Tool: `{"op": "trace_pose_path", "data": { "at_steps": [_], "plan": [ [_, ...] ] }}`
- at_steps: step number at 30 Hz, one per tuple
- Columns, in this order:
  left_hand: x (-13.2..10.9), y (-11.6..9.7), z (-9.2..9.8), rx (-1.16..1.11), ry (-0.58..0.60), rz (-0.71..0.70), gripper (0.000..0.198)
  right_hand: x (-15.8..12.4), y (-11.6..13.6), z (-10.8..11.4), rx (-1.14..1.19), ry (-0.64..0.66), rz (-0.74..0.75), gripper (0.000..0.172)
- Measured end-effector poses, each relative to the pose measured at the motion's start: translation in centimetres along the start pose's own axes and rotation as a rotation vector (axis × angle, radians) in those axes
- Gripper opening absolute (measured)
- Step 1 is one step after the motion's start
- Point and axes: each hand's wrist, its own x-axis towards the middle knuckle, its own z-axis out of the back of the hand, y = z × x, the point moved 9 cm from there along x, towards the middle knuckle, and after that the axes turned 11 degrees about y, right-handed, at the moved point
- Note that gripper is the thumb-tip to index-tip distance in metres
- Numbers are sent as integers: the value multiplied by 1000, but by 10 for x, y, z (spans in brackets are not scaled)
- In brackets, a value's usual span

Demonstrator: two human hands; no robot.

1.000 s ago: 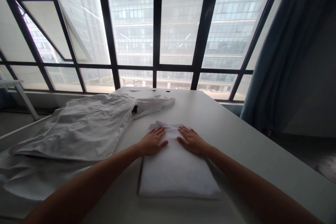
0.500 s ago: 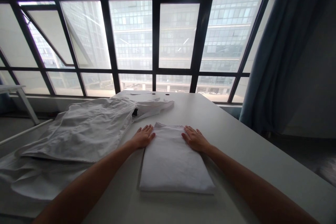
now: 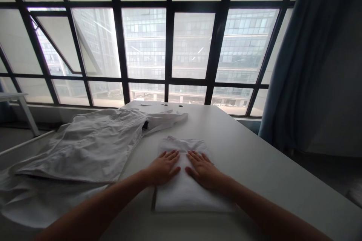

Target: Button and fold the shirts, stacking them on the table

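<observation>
Two flat palms: our left hand and right hand press side by side, fingers spread, clasping nothing, on the folded white cloth mid-table. Dark tag on the loose shirt is too small to read.

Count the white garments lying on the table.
2: a folded garment at centre, a spread shirt to its left; cloth beneath the shirt may be a third.
</observation>
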Motion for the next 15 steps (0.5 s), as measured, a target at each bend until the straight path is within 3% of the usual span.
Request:
{"op": "trace_pose_path", "data": {
  "at_steps": [2,4,6,8,11,13,15],
  "plan": [
    [-1,20,8,11,13,93,64,4,-20,10,-28,-7,-6,70],
    [-7,26,17,33,3,170,61,6,-41,21,-68,-38,-81,67],
    [-13,7,23,41,-23,138,59,4,-57,30,-121,-105,-187,65],
    [-17,-30,20,25,-32,-24,63,1,-60,32,-146,-170,-234,64],
    [-22,-81,4,-4,5,-300,70,1,-47,17,-89,-155,-133,64],
    [-22,-89,-6,-24,49,-360,72,1,-41,6,-57,-103,-60,65],
    [-20,-76,-9,-38,88,-335,73,2,-49,5,-51,-69,-72,66]
  ]
}}
